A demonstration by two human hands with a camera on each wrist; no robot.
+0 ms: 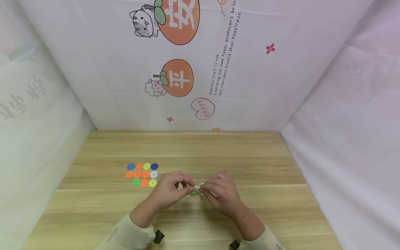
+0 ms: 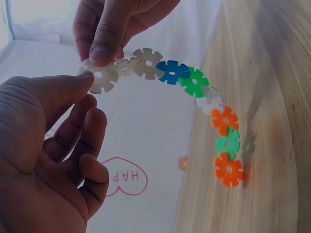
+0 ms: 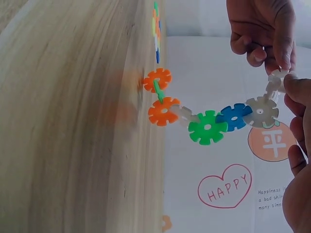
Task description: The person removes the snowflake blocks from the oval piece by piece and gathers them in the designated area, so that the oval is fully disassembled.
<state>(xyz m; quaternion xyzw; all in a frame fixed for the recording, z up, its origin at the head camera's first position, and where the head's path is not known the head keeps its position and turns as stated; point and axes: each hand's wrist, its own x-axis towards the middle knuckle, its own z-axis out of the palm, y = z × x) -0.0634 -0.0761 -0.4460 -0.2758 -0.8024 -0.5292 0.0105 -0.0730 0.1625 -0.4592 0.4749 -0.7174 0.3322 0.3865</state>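
Both hands pinch the top end of a chain of snowflake discs (image 2: 194,82): I see my right hand (image 2: 114,29) clamping its thumb down on the white end disc (image 2: 100,76) from above, fingers curled behind it, while my left hand (image 2: 48,160) meets the same disc at its edge with the thumb tip, the other fingers loosely bent below and closed on nothing else. From that pinch the chain arcs away and downward in the left wrist view: two more pale discs, then a blue disc (image 2: 172,72), a green disc (image 2: 196,82), a white one, orange, green, and an orange disc (image 2: 228,169) at the bottom, which hangs just at the wooden table (image 2: 272,145); I cannot tell whether it touches. The right wrist view shows the same chain (image 3: 209,121) strung from the fingertips across to the tabletop edge. From the head camera, the two hands (image 1: 170,191) (image 1: 222,194) meet fingertip to fingertip above the middle of the table (image 1: 250,156), the chain almost hidden between them. To the left, well apart from the hands, loose discs (image 1: 142,174) lie flat in a neat block of three rows. A printed cloth backdrop (image 1: 200,69) with cartoon oranges and a "HAPPY" heart walls the table in
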